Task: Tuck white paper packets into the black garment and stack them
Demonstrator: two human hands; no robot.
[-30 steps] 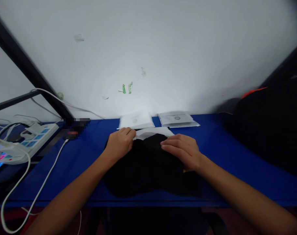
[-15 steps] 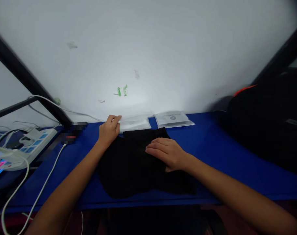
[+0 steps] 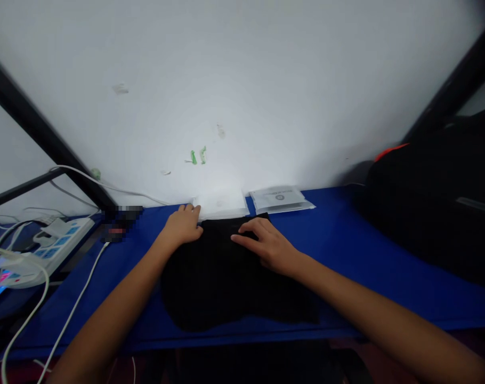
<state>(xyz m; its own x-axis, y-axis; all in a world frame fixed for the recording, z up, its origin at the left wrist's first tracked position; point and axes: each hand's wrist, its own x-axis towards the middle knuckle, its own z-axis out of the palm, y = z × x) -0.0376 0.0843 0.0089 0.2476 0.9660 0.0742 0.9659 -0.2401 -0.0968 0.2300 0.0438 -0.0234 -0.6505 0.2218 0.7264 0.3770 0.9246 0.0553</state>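
Note:
A piece of black cloth (image 3: 222, 282) lies spread on the blue table in front of me; its kind is hard to make out in the dark. My left hand (image 3: 184, 224) rests at its upper left corner, fingers stretched out beside a flat white packet (image 3: 222, 202). Over the upper right part of the cloth is my right hand (image 3: 268, 245), its fingers loosely bent and apart, the tips at the fabric. A second flat packet (image 3: 280, 198), with dark print on it, lies to the right of the first, against the wall.
On the left a white power strip (image 3: 62, 240) stands among white cables (image 3: 72, 314), near a small dark device (image 3: 118, 226) that is partly blurred out. A large black bag-like object (image 3: 434, 213) with an orange edge fills the right side. The blue table (image 3: 346, 256) meets a white wall (image 3: 266, 96).
My left hand has come off the white packet's edge and lowered onto the cloth's corner. The packet now lies flatter. My right hand has shifted slightly left and its fingers have spread.

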